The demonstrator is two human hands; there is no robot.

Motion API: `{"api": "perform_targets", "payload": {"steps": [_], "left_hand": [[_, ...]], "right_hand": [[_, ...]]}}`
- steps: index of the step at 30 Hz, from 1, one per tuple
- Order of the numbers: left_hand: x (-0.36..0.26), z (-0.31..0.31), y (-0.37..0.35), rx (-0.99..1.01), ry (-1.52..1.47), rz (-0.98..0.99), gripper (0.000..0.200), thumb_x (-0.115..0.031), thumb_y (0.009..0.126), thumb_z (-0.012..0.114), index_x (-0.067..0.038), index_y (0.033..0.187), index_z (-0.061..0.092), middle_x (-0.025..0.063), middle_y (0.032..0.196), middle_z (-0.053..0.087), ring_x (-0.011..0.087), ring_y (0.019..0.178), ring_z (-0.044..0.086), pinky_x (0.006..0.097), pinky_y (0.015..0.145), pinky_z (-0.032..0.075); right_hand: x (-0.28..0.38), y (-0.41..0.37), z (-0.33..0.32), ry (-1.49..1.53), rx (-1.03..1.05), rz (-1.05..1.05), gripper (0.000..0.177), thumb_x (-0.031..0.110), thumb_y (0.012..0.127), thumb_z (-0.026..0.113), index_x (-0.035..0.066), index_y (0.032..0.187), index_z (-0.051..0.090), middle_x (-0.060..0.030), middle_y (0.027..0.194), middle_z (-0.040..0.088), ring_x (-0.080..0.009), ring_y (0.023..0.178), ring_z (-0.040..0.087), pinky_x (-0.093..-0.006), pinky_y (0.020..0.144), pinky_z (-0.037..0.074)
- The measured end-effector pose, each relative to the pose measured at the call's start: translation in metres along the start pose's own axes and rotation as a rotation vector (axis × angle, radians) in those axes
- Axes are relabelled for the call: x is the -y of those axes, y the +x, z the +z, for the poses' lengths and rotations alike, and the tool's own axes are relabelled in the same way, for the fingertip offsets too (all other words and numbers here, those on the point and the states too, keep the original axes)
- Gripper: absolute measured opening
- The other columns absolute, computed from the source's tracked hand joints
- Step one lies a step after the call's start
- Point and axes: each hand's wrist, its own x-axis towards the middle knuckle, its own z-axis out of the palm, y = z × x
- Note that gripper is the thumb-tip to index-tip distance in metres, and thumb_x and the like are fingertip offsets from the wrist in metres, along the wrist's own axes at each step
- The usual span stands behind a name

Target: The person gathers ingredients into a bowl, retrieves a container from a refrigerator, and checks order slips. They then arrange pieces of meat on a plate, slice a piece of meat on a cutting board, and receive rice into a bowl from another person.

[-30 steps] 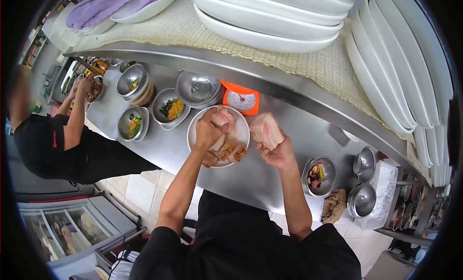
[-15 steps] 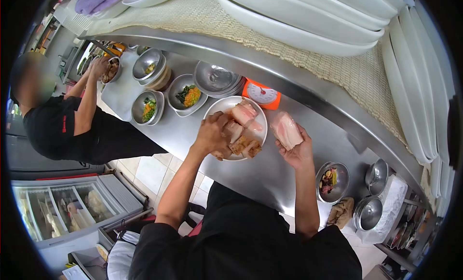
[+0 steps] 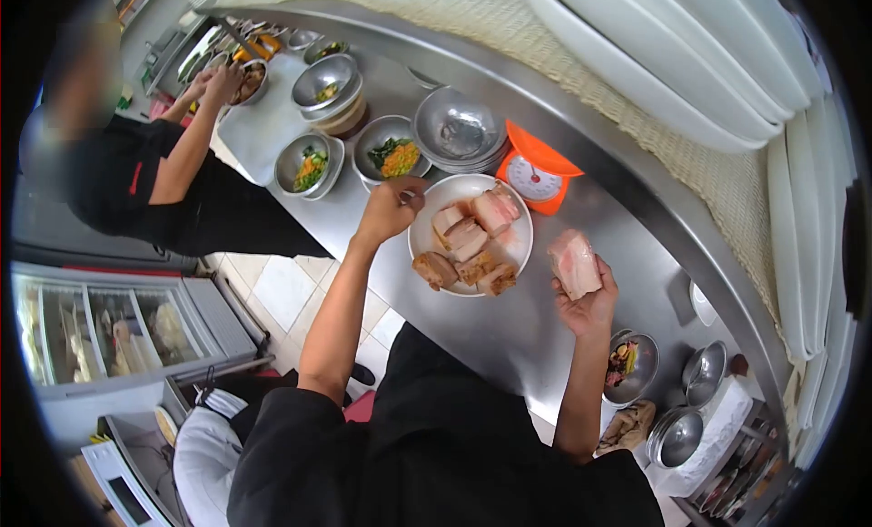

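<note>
My right hand (image 3: 586, 302) holds a thick pale slab of pork belly (image 3: 574, 262) above the steel counter, its fingers around the lower end. Several pork pieces lie on a round white plate (image 3: 520, 264): a pinkish raw-looking block (image 3: 495, 209), pale slices (image 3: 461, 235) and browned chunks (image 3: 475, 267). At the plate's left rim is my left hand (image 3: 391, 209), its fingers curled closed; whether anything is between them is hidden. An orange kitchen scale (image 3: 536, 177) stands just behind the plate.
Stacked metal bowls (image 3: 459, 132) and bowls of chopped vegetables (image 3: 309, 167) line the counter's left side. A bowl of colourful food (image 3: 630, 371) sits right. A steel shelf edge (image 3: 581, 100) with stacked white dishes (image 3: 672, 46) overhangs. A co-worker (image 3: 118, 173) stands left, hands over a bowl.
My left hand has moved up and left, off the pork pieces to the plate's rim, uncovering them. My right hand still holds the pork slab. The camera view has shifted.
</note>
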Motion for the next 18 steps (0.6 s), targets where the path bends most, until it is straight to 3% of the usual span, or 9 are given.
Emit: {"api": "perform_targets", "payload": {"steps": [5, 7, 8, 10, 11, 12, 14, 16, 18], "left_hand": [[0.002, -0.005, -0.04, 0.01, 0.166, -0.021, 0.031, -0.009, 0.071, 0.065, 0.0, 0.101, 0.064, 0.0125, 0.094, 0.067, 0.0213, 0.08, 0.065, 0.0307, 0.07, 0.051], [0.005, -0.001, -0.045, 0.015, 0.17, -0.008, 0.032, -0.009, 0.071, 0.064, 0.0, 0.101, 0.064, 0.0126, 0.095, 0.067, 0.022, 0.08, 0.065, 0.0316, 0.069, 0.051], [0.006, 0.001, -0.046, 0.025, 0.18, 0.016, 0.032, -0.009, 0.07, 0.064, 0.0, 0.101, 0.064, 0.0126, 0.097, 0.066, 0.0227, 0.08, 0.065, 0.0325, 0.068, 0.051], [0.0, 0.002, -0.048, 0.021, 0.172, 0.025, 0.034, -0.008, 0.068, 0.064, 0.0, 0.101, 0.064, 0.0134, 0.098, 0.066, 0.0241, 0.08, 0.064, 0.0337, 0.067, 0.051], [-0.004, 0.001, -0.051, 0.058, 0.181, 0.042, 0.034, -0.009, 0.067, 0.064, 0.0, 0.1, 0.064, 0.0136, 0.097, 0.065, 0.0251, 0.081, 0.064, 0.0343, 0.068, 0.051], [-0.006, 0.0, -0.055, 0.096, 0.191, 0.06, 0.034, -0.009, 0.066, 0.065, 0.0, 0.099, 0.064, 0.0139, 0.097, 0.065, 0.026, 0.081, 0.063, 0.0349, 0.069, 0.051], [-0.008, 0.001, -0.064, 0.13, 0.179, 0.092, 0.034, -0.01, 0.065, 0.066, -0.001, 0.097, 0.064, 0.0142, 0.095, 0.065, 0.0267, 0.08, 0.063, 0.0351, 0.069, 0.051], [-0.013, 0.002, -0.073, 0.16, 0.168, 0.132, 0.034, -0.011, 0.063, 0.066, -0.002, 0.095, 0.064, 0.0145, 0.093, 0.064, 0.0274, 0.078, 0.063, 0.0353, 0.069, 0.05], [-0.024, 0.011, -0.083, 0.123, 0.27, 0.245, 0.032, -0.013, 0.06, 0.069, -0.005, 0.091, 0.066, 0.0143, 0.089, 0.063, 0.0274, 0.074, 0.061, 0.036, 0.071, 0.049]], "right_hand": [[-0.001, 0.002, 0.011, -0.057, -0.102, -0.077, 0.031, 0.034, 0.085, 0.051, 0.01, 0.103, 0.058, -0.0084, 0.089, 0.064, -0.0252, 0.06, 0.06, -0.0284, 0.044, 0.045], [-0.005, 0.01, 0.006, -0.277, -0.104, -0.175, 0.027, 0.03, 0.083, 0.057, 0.01, 0.101, 0.059, -0.0063, 0.094, 0.063, -0.0212, 0.079, 0.061, -0.0328, 0.061, 0.05], [-0.008, 0.014, 0.006, -0.284, -0.108, -0.17, 0.027, 0.03, 0.083, 0.057, 0.01, 0.101, 0.059, -0.0063, 0.094, 0.063, -0.0212, 0.079, 0.061, -0.0328, 0.061, 0.05], [-0.015, 0.02, 0.014, -0.514, -0.2, -0.338, 0.024, 0.022, 0.079, 0.063, 0.01, 0.099, 0.056, -0.006, 0.096, 0.06, -0.0182, 0.079, 0.06, -0.0275, 0.059, 0.047], [-0.021, 0.031, 0.007, -0.601, -0.201, -0.469, 0.031, 0.017, 0.076, 0.068, 0.007, 0.103, 0.055, -0.005, 0.097, 0.058, -0.016, 0.087, 0.057, -0.0267, 0.071, 0.047], [-0.026, 0.035, 0.01, -0.605, -0.21, -0.472, 0.031, 0.017, 0.076, 0.068, 0.007, 0.103, 0.055, -0.005, 0.097, 0.058, -0.016, 0.087, 0.057, -0.0267, 0.071, 0.047], [-0.038, 0.041, 0.019, -0.922, -0.212, -0.737, 0.036, 0.015, 0.075, 0.072, 0.005, 0.105, 0.056, -0.0056, 0.099, 0.056, -0.0158, 0.089, 0.055, -0.0276, 0.079, 0.045], [-0.045, 0.048, 0.02, -1.089, -0.259, -0.887, 0.037, 0.013, 0.074, 0.071, 0.007, 0.107, 0.057, -0.0088, 0.104, 0.054, -0.0218, 0.09, 0.056, -0.0331, 0.08, 0.047], [-0.054, 0.036, 0.048, -1.576, -0.356, -1.134, 0.039, 0.013, 0.07, 0.072, 0.01, 0.106, 0.059, -0.012, 0.106, 0.052, -0.0288, 0.092, 0.056, -0.0374, 0.082, 0.047]]}}
